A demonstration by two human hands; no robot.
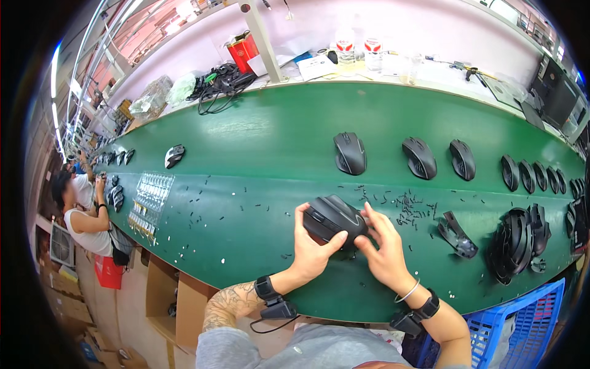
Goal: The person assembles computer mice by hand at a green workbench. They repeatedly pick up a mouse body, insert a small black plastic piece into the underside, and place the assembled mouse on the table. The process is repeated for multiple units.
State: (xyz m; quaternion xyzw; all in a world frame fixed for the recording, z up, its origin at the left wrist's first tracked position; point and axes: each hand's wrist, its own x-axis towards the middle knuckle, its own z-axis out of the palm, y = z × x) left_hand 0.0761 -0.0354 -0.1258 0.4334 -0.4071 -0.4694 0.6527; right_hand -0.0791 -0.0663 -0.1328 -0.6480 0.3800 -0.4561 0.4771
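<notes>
A black computer mouse [335, 216] is held just above the green bench at the middle, its ribbed side and scroll wheel end turned to the left. My left hand [312, 251] grips it, thumb across the near side and fingers round the left end. On its right side, my right hand [386, 249] has thumb and fingertips against the shell. Small black screw-like pieces [410, 209] lie scattered beyond my right hand. To the right of them rests a curved black mouse shell part [457, 236]. The underside of the held mouse is hidden.
Several mice, such as this one [350, 154], stand in a row along the green belt [276, 129]. More black shells [511, 243] are piled at the right. Left lies a clear tray of small parts [151, 200]. A blue crate [522, 326] stands below; a co-worker [89, 215] sits far left.
</notes>
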